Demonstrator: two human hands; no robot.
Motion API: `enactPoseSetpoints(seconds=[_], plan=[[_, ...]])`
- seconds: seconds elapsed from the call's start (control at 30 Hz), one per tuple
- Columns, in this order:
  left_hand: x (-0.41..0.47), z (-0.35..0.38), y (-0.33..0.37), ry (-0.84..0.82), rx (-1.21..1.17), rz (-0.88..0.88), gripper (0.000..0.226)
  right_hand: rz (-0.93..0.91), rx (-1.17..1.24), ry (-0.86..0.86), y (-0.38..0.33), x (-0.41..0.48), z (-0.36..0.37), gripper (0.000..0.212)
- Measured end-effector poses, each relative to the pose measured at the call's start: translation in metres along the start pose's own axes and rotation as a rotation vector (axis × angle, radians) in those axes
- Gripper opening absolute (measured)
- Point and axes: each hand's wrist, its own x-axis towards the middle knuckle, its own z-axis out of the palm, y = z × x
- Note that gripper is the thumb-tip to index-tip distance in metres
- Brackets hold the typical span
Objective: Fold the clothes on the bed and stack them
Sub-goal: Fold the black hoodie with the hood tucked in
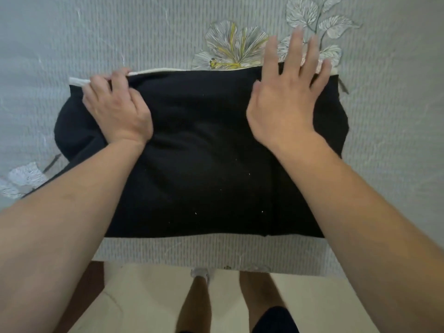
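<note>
At the far left, the grey striped bed (72, 32) carries a pale flower print (21, 179) near its left edge. The black garment (204, 152) lies flat on the near part of the bed, a wide folded shape whose near edge runs parallel to the bed's near edge and just short of it. A thin white cloth strip (79, 81) shows along the garment's far-left edge and pokes out past its corner.

The left hand (117, 109) sits on that far-left corner, its fingers curled down over the far edge and gripping the black fabric right beside the white strip; the cloth bunches slightly under the wrist.

Past the middle of the far edge, a white and yellow flower print (230, 48) shows on the bed.

The right hand (286, 92) is over the garment's far-right part, flat with fingers straight and spread wide, holding nothing. The fingertips reach beyond the far edge. The hand is slightly blurred, so whether the palm touches the cloth cannot be told.

Below the bed's near edge are the pale floor (149, 296) and the person's bare legs (199, 304).
</note>
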Motion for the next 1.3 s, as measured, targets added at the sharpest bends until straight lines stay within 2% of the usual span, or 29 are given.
enactPoseSetpoints(seconds=[0.07, 0.1, 0.13, 0.17, 0.23, 0.27, 0.4, 0.47, 0.5, 0.57, 0.6, 0.63, 0.7, 0.73, 0.83, 0.93, 1.0, 1.07, 1.13, 1.2, 1.3], plan=[[0.001, 0.001, -0.001, 0.016, 0.004, 0.006, 0.041, -0.096, 0.139, 0.230, -0.031, -0.036, -0.012, 0.062], [0.002, 0.002, -0.001, 0.021, 0.006, 0.015, 0.041, -0.193, 0.200, 0.263, -0.046, -0.062, -0.011, 0.062], [0.002, 0.003, -0.001, 0.018, 0.009, 0.017, 0.040, -0.298, 0.206, 0.172, -0.056, -0.090, -0.006, 0.063], [0.003, 0.004, -0.001, 0.012, 0.016, 0.015, 0.041, -0.377, 0.157, 0.003, -0.060, -0.113, 0.003, 0.067], [0.004, 0.004, 0.000, -0.037, 0.017, 0.008, 0.042, -0.414, 0.048, -0.295, -0.052, -0.141, 0.033, 0.071], [0.004, 0.003, -0.001, -0.077, 0.014, 0.009, 0.044, -0.392, 0.052, -0.332, -0.048, -0.145, 0.044, 0.071], [0.010, -0.016, 0.002, -0.225, 0.033, 0.051, 0.054, -0.400, 0.097, -0.298, -0.047, -0.140, 0.048, 0.068], [0.001, -0.036, 0.012, -0.219, -0.055, 0.017, 0.062, -0.393, 0.142, -0.224, -0.040, -0.147, 0.031, 0.063], [-0.013, -0.048, 0.019, -0.145, -0.107, 0.042, 0.064, -0.349, 0.174, -0.129, -0.034, -0.152, 0.022, 0.059], [-0.058, -0.068, 0.035, 0.010, -0.201, 0.213, 0.063, -0.182, 0.135, 0.111, -0.015, -0.161, 0.006, 0.054], [-0.085, -0.073, 0.043, 0.006, -0.214, 0.344, 0.062, -0.050, 0.085, 0.178, -0.002, -0.164, 0.002, 0.055], [-0.111, -0.074, 0.049, -0.097, -0.169, 0.473, 0.064, 0.095, 0.038, 0.189, 0.012, -0.164, 0.000, 0.059], [-0.147, -0.064, 0.054, -0.397, 0.007, 0.622, 0.070, 0.332, 0.011, 0.064, 0.044, -0.160, 0.001, 0.071], [-0.154, -0.055, 0.053, -0.471, 0.043, 0.629, 0.072, 0.385, 0.018, -0.024, 0.060, -0.158, 0.006, 0.074], [-0.148, -0.038, 0.053, -0.493, 0.052, 0.609, 0.074, 0.411, 0.002, -0.230, 0.094, -0.155, 0.025, 0.073], [-0.147, -0.037, 0.051, -0.475, 0.065, 0.614, 0.075, 0.417, 0.089, -0.240, 0.096, -0.152, 0.034, 0.077], [-0.146, -0.038, 0.054, -0.494, 0.062, 0.604, 0.075, 0.434, 0.203, -0.136, 0.100, -0.150, 0.025, 0.086], [-0.147, -0.040, 0.055, -0.498, 0.072, 0.602, 0.076, 0.515, 0.435, -0.149, 0.111, -0.147, 0.010, 0.096], [-0.148, -0.038, 0.054, -0.469, 0.087, 0.595, 0.077, 0.633, 0.789, -0.352, 0.126, -0.138, -0.011, 0.087], [-0.149, -0.035, 0.054, -0.446, 0.096, 0.595, 0.077, 0.652, 1.140, -0.603, 0.149, -0.129, -0.026, 0.066], [-0.147, -0.030, 0.056, -0.433, 0.099, 0.603, 0.077, 0.558, 1.285, -0.792, 0.162, -0.119, -0.040, 0.047]])
